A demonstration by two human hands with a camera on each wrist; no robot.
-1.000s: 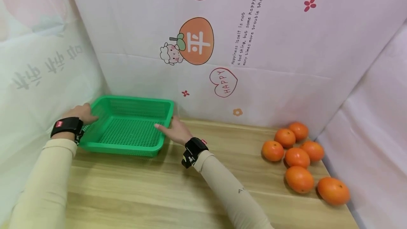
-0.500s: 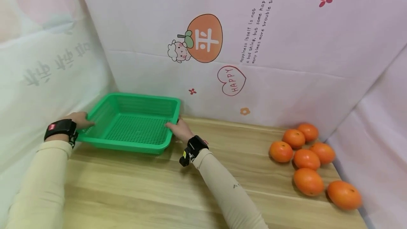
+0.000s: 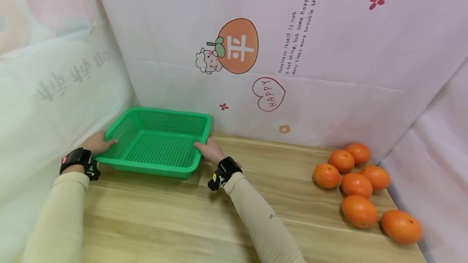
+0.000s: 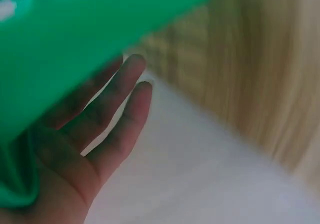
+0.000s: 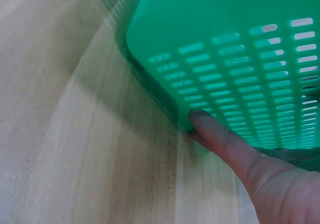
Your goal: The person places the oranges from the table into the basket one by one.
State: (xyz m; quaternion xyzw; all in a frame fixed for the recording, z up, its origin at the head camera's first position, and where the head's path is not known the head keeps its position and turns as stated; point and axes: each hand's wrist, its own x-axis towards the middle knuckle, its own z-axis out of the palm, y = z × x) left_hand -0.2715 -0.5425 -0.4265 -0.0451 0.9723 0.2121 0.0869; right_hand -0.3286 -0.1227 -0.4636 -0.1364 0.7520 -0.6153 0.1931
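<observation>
A green plastic basket (image 3: 162,149) with slotted walls and a mesh bottom stands at the back left of the wooden table, with nothing in it. My left hand (image 3: 98,143) grips its left rim, thumb over the inside. In the left wrist view, the fingers (image 4: 132,116) of that hand reach nearly straight below the green rim. On the opposite side my right hand (image 3: 212,150) holds the right rim, its thumb lying over the edge. The right wrist view shows a fingertip (image 5: 200,116) against the slotted outer wall (image 5: 225,79), low near the base.
Several round orange fruits (image 3: 356,185) lie grouped on the right side of the table (image 3: 175,222). White printed cloth (image 3: 321,113) walls off the back, and more cloth (image 3: 47,121) hangs close beside the left hand.
The left hand has slid toward the front along the left rim. The right thumb has drawn back from over the basket's inside onto the rim. The head view has shifted slightly.
</observation>
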